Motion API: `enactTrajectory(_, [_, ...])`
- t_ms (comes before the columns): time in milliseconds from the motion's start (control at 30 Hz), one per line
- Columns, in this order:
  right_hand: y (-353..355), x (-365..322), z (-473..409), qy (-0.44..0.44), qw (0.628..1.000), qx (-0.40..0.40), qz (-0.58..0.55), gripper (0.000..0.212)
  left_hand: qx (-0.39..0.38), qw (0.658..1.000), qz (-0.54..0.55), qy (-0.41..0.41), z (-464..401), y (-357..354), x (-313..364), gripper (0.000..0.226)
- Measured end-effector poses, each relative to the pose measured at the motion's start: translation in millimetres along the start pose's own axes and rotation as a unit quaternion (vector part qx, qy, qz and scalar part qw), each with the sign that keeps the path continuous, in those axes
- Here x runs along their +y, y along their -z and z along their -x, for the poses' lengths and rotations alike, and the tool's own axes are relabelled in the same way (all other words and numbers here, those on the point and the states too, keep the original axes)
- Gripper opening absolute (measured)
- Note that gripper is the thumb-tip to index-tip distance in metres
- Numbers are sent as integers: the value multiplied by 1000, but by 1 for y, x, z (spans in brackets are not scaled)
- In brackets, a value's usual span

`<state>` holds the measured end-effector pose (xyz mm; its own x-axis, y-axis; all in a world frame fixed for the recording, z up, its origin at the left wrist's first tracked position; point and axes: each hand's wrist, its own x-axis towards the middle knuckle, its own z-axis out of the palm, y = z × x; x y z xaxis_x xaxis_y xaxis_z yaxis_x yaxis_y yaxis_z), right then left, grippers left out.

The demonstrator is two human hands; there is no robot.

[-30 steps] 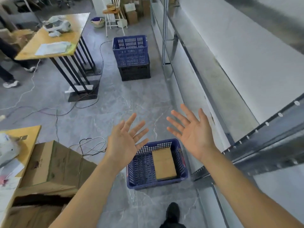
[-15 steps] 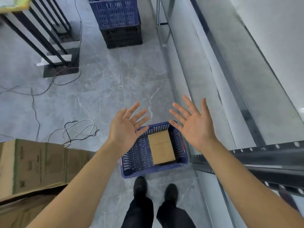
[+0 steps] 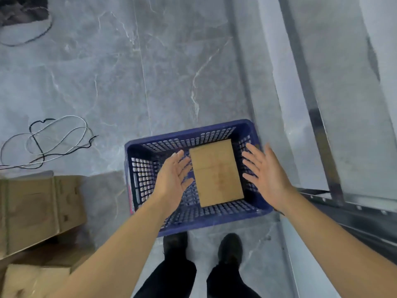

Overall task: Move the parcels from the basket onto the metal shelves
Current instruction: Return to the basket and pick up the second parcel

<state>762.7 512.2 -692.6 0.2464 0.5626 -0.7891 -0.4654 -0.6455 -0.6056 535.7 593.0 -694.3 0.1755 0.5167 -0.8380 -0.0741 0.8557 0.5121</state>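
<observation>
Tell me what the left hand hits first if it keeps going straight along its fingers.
Probably the left long edge of the cardboard parcel in the blue basket; the left hand points there, though its height above is unclear.

Single head-worn wide-angle view, looking steeply down from standing height, blue basket (image 3: 193, 220) near centre, own shoes (image 3: 229, 246) at bottom edge, metal shelves (image 3: 335, 203) along right side

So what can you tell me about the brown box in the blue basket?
The brown box is a flat cardboard parcel, plain tan, with a faint seam across its top. It lies flat on the bottom of the blue basket, toward its right side, and looks closed. The left hand and right hand are open on either side of it; neither grips it yet.
</observation>
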Motion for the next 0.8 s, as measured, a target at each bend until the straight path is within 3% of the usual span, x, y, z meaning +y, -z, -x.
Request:
enactTrajectory(367, [18,93,-113,-47,992,12,115,74,19,992,-91,85,-106,13,-83,66])
enactTrajectory(533, [24,104,-141,-91,985,51,136,121,-9,986,-124,113,-134,9,-100,53])
enactTrajectory(800, [27,119,-159,-126,981,41,143,92,6,985,-112,133,-153,9,-111,36])
